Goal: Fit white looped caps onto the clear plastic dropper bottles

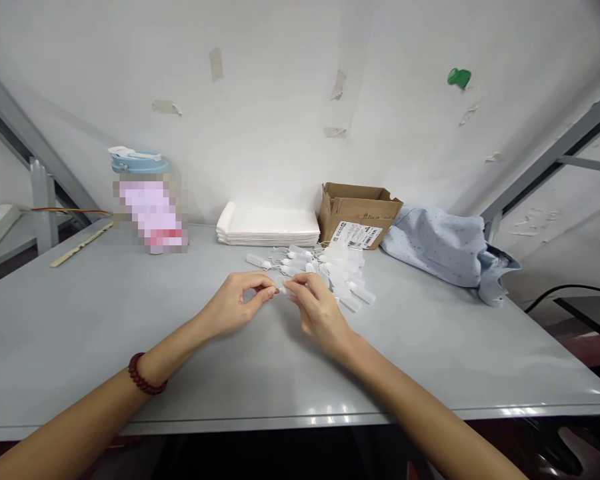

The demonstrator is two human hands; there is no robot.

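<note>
Tabletop (260, 373) looks smooth, glossy, glare near its six o'clock; translucent plastic tubes (363, 292) lie at one. Matt cardboard box (377, 208) also at one, papery matt stack (275, 225) past eleven, soft-looking cloth (435, 243) at two.

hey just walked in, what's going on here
A person is working with both bare hands at a grey table. The left hand and right hand meet fingertip to fingertip, pinching a small white piece mostly hidden by the fingers. Just beyond them lies a loose pile of translucent tubes. Behind that stand a flat white stack and an open cardboard box.
</note>
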